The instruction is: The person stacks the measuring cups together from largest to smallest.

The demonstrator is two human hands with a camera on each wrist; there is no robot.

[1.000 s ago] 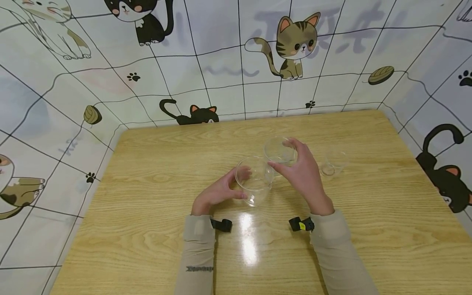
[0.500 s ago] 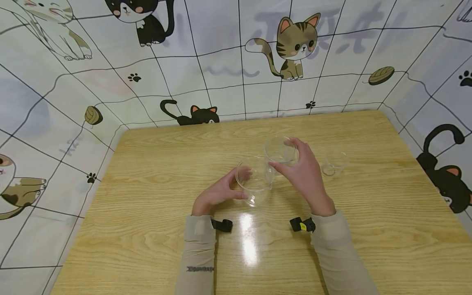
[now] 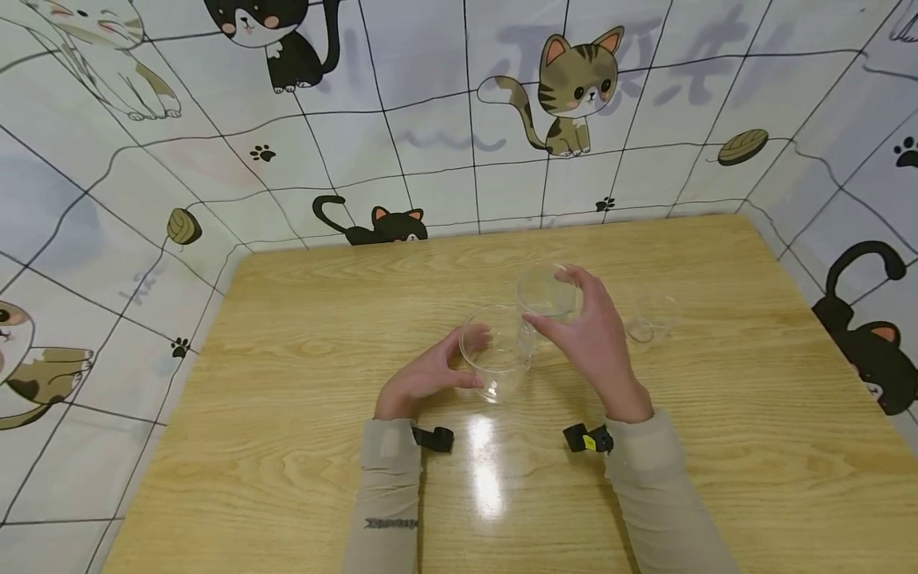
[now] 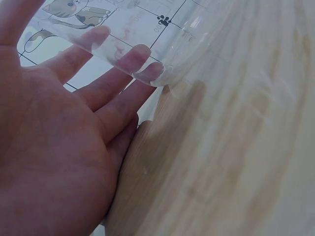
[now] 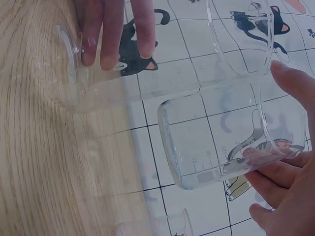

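Observation:
Two clear beakers are side by side near the middle of the table, apparently touching or nearly so. My left hand curves thumb and fingers round the larger beaker, which stands upright on the wood. Fingertips lie against its wall in the left wrist view. With thumb and fingers near the rim, my right hand grips the smaller beaker, which has printed graduation marks. In the right wrist view its base hangs above the table. Whether either beaker holds liquid, I cannot tell.
A third, small clear beaker stands to the right of my right hand. The wooden table is bordered at the back and sides by white sheets with cat drawings. Light reflects off the tabletop between my forearms.

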